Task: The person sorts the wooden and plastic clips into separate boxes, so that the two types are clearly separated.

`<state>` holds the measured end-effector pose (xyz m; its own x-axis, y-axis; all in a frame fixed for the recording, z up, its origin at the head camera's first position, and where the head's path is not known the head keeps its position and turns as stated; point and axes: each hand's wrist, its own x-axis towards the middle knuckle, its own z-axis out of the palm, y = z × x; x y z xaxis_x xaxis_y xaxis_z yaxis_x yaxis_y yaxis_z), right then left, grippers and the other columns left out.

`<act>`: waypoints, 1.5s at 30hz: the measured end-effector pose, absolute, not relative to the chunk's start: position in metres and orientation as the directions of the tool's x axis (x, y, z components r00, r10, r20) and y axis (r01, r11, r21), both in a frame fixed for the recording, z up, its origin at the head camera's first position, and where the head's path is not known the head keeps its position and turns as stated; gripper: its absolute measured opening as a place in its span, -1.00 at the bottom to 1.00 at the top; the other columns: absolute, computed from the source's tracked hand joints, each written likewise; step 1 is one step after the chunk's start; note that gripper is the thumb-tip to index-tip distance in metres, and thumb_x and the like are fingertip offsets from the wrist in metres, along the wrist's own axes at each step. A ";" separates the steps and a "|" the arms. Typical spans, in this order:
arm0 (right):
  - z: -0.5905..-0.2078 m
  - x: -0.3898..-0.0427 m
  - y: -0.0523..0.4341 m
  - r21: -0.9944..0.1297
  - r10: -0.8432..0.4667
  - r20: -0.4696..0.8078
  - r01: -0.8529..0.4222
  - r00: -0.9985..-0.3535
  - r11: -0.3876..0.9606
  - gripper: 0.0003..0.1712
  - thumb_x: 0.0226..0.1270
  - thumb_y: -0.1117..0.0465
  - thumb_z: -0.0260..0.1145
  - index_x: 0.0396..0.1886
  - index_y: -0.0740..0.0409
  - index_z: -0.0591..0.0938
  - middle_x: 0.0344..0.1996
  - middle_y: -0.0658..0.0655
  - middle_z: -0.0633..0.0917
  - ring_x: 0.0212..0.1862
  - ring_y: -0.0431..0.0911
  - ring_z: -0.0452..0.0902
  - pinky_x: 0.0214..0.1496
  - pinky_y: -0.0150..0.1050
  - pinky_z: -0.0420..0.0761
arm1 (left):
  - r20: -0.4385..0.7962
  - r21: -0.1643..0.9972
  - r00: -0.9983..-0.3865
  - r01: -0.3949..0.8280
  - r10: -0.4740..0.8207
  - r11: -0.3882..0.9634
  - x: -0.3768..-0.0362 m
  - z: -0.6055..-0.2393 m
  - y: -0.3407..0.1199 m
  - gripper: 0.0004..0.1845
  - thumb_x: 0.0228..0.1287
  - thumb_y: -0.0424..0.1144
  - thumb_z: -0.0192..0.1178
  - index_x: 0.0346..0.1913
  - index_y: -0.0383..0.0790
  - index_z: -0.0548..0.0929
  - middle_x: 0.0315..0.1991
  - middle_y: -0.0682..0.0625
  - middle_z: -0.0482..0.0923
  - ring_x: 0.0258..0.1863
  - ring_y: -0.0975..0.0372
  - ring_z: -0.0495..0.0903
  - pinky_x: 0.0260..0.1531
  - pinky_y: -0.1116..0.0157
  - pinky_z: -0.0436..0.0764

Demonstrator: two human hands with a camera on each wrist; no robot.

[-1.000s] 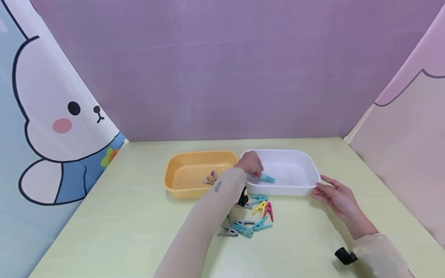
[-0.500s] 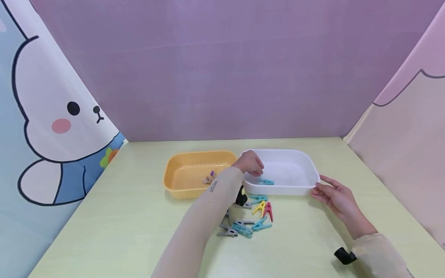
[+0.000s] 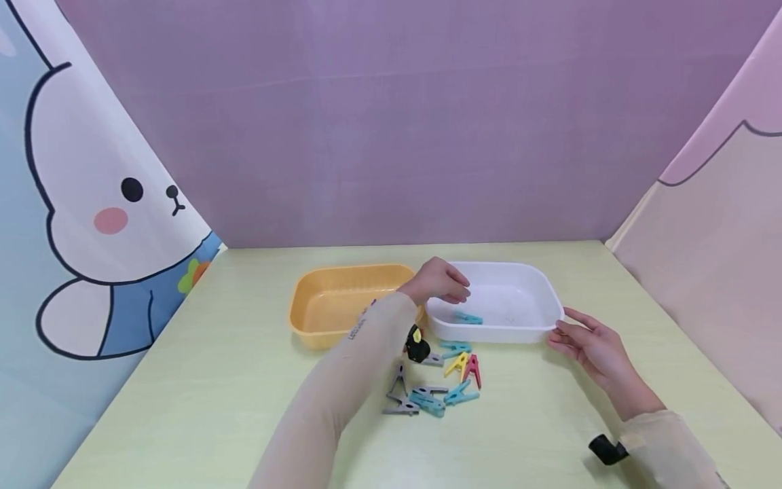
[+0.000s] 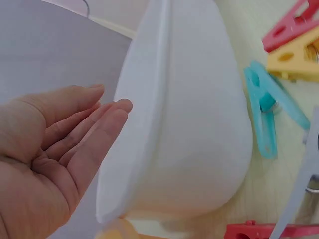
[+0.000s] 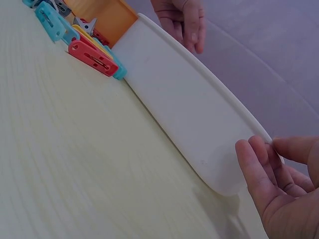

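A white plastic basin (image 3: 507, 333) stands on the table with one turquoise clothespin (image 3: 468, 318) lying inside near its front left. Over the basin's left side hovers my left hand (image 3: 441, 280), its fingers extended and holding nothing; the left wrist view shows the palm and the gap between thumb and fingers. My right hand (image 3: 592, 350) pinches the basin's front right corner, thumb at the rim and fingers against the outer wall, as the right wrist view also shows. In front of the basin lie loose clothespins, among them a yellow one (image 3: 457, 365) and a red one (image 3: 472, 371).
A yellow-orange basin (image 3: 314, 339) stands directly left of the white one; the left sleeve hides most of the small things in it. Several grey and turquoise clothespins (image 3: 427, 403) lie nearer the front. A purple backdrop (image 3: 391, 136) rises behind the table.
My left hand has let go of the turquoise clothespin, which now lies in the white basin. The hand has risen and its fingers have straightened. My right hand stays at the corner.
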<state>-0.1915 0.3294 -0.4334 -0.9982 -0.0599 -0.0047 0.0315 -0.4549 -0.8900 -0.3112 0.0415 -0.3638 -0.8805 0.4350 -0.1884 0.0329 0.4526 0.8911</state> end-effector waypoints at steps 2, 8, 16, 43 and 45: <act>-0.433 -0.191 0.330 -0.890 -0.057 -0.003 0.029 -0.998 -0.456 -0.61 0.47 0.53 0.08 -0.11 0.04 0.72 -0.38 0.19 0.74 -0.32 -0.06 0.74 -0.17 -0.23 0.74 | -0.175 0.902 -0.875 0.041 0.451 0.429 -0.311 -0.362 0.040 -0.73 0.26 -0.41 0.35 -0.01 -0.45 0.69 -0.31 -0.07 0.73 -0.33 0.15 0.74 -0.23 0.27 0.74; -0.433 -0.191 0.330 -0.893 -0.052 -0.012 0.034 -0.999 -0.449 -0.63 0.46 0.52 0.11 -0.12 0.03 0.72 -0.38 0.18 0.74 -0.32 -0.07 0.74 -0.17 -0.24 0.74 | -0.140 0.925 -0.871 0.055 0.471 0.376 -0.306 -0.356 0.034 -0.71 0.28 -0.40 0.34 0.01 -0.47 0.68 -0.30 -0.06 0.73 -0.20 0.02 0.75 -0.24 0.27 0.74; -0.434 -0.191 0.331 -0.889 -0.051 -0.014 0.036 -0.999 -0.456 -0.63 0.47 0.52 0.10 -0.12 0.03 0.72 -0.38 0.18 0.75 -0.32 -0.07 0.74 -0.17 -0.24 0.74 | -0.115 0.936 -0.875 0.062 0.470 0.345 -0.293 -0.350 0.022 -0.74 0.27 -0.33 0.37 -0.03 -0.38 0.71 -0.27 -0.04 0.73 -0.16 -0.01 0.74 -0.25 0.30 0.74; -0.433 -0.192 0.332 -0.894 -0.053 -0.021 0.043 -0.998 -0.447 -0.61 0.46 0.53 0.09 -0.11 0.02 0.72 -0.38 0.18 0.76 -0.34 -0.07 0.74 -0.18 -0.23 0.74 | -0.053 0.966 -0.933 0.042 0.356 0.256 -0.240 -0.378 -0.042 -0.76 0.22 -0.28 0.42 -0.09 -0.31 0.77 -0.26 -0.06 0.75 -0.29 0.10 0.74 -0.18 0.27 0.73; -0.433 -0.192 0.332 -0.894 -0.052 -0.021 0.042 -0.998 -0.445 -0.61 0.46 0.53 0.09 -0.11 0.02 0.72 -0.38 0.18 0.76 -0.34 -0.07 0.74 -0.18 -0.23 0.74 | -0.054 0.963 -0.937 0.042 0.345 0.266 -0.236 -0.382 -0.047 -0.75 0.21 -0.29 0.43 -0.08 -0.32 0.77 -0.26 -0.05 0.75 -0.29 0.18 0.72 -0.19 0.28 0.72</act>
